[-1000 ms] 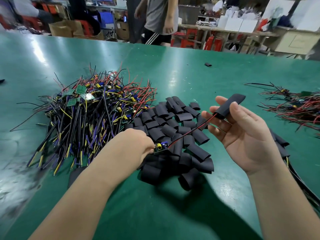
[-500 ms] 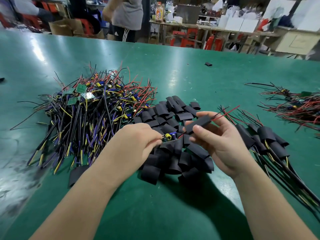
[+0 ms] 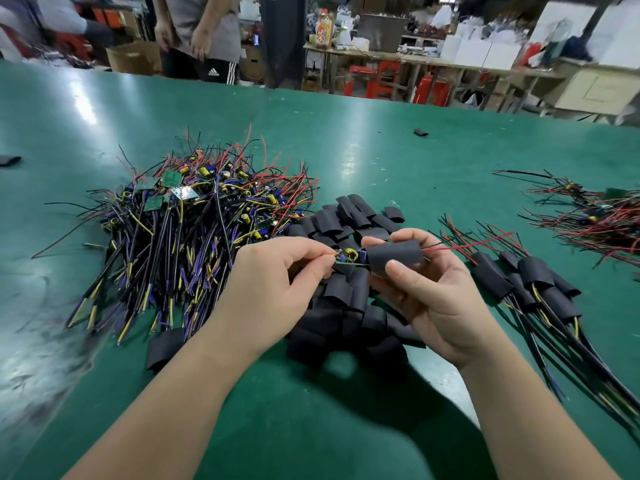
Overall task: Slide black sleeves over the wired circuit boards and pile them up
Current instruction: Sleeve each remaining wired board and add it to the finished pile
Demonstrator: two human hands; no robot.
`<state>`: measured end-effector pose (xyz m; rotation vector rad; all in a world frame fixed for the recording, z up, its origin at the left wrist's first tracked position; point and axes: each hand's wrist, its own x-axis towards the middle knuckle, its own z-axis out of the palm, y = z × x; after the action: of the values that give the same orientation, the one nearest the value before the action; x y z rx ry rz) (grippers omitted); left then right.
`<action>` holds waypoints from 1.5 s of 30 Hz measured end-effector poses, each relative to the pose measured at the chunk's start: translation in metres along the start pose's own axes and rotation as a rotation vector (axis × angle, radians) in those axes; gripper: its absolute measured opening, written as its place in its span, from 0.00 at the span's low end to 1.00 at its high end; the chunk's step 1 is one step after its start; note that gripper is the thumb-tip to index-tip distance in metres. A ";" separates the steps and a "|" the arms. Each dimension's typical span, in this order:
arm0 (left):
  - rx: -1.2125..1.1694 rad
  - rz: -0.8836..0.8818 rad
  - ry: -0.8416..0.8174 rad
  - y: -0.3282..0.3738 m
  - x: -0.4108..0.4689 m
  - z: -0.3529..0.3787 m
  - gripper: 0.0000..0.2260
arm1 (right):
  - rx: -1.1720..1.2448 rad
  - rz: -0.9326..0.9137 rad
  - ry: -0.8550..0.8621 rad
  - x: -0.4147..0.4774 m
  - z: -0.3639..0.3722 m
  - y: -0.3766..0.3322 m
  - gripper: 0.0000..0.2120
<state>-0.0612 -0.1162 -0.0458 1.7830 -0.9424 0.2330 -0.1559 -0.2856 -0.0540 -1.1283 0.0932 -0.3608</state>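
A green table (image 3: pixel 381 150) carries, on the left, a large heap of unsleeved boards (image 3: pixel 194 237) with tangled leads. At the centre lies a spread of loose black sleeves (image 3: pixel 346 317), and on the right a smaller pile of finished, sleeved boards (image 3: pixel 533 282). Above the loose sleeves, the left hand (image 3: pixel 273 292) is closed in a pinch on the near end of one circuit board (image 3: pixel 349 259). The right hand (image 3: pixel 433 306) is curled round a black sleeve (image 3: pixel 394 256), which is held between thumb and fingers. The board's red lead (image 3: pixel 478 242) is already threaded through and emerges from the far mouth, while the board itself is only partly entered. Its yellow capacitor (image 3: pixel 351 253) is left exposed just outside the sleeve. The step is judged to be mid-insertion. Several faults may be expected from here. The capacitor may be caught on the sleeve's rim if the mouth is flattened by too firm a grip. The board may be pulled from the narrow pinch if the sleeve binds. The leads may be kinked if the sleeve is forced.
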 end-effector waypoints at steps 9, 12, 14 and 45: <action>0.254 0.331 -0.003 0.000 -0.005 0.006 0.06 | 0.079 0.100 0.152 -0.002 0.022 0.015 0.18; 0.257 0.381 0.025 -0.002 -0.005 0.006 0.06 | 0.138 0.102 0.133 -0.001 0.022 0.017 0.12; 0.223 0.395 0.048 -0.001 -0.006 0.006 0.06 | 0.174 0.104 0.113 -0.001 0.022 0.017 0.09; -0.627 -0.309 -0.269 0.002 0.004 -0.002 0.13 | 0.314 0.153 0.207 0.006 0.018 0.005 0.13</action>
<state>-0.0596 -0.1169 -0.0414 1.3573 -0.7935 -0.4654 -0.1441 -0.2697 -0.0500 -0.7665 0.2932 -0.3414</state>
